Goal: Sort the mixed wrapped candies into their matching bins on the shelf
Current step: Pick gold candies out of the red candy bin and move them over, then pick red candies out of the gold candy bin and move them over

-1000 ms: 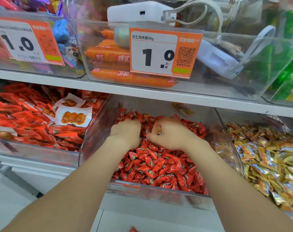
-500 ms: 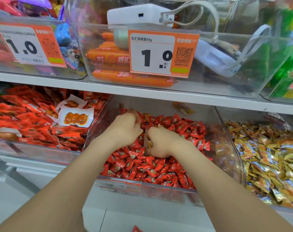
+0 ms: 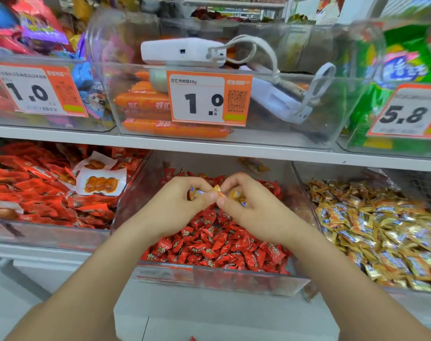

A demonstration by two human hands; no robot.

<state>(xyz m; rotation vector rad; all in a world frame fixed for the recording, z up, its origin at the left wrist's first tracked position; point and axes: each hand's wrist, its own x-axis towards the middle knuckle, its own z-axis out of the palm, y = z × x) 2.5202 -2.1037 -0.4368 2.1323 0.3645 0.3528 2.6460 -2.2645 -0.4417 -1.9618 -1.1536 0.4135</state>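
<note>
Both hands hover together above the clear middle bin (image 3: 222,281), which is heaped with red wrapped candies (image 3: 217,244). My left hand (image 3: 177,205) pinches gold-and-blue wrapped candies (image 3: 197,193) between thumb and fingers. My right hand (image 3: 249,205) grips more gold wrapped candies (image 3: 236,195), and the two hands' fingertips meet at one gold wrapper (image 3: 217,189). The bin to the right (image 3: 305,217) is piled with matching gold candies (image 3: 377,227).
A left bin holds red snack packets (image 3: 37,190) and white-edged packets (image 3: 101,184). The upper shelf (image 3: 209,148) carries clear bins with orange sausages (image 3: 148,104), white devices (image 3: 182,51), price tags (image 3: 207,98) and green bags (image 3: 401,70). One red candy (image 3: 192,338) lies on the ledge below.
Both hands have lifted out of the red candy pile and come together above it, now with gold candies showing in their fingers. The view has shifted slightly upward.
</note>
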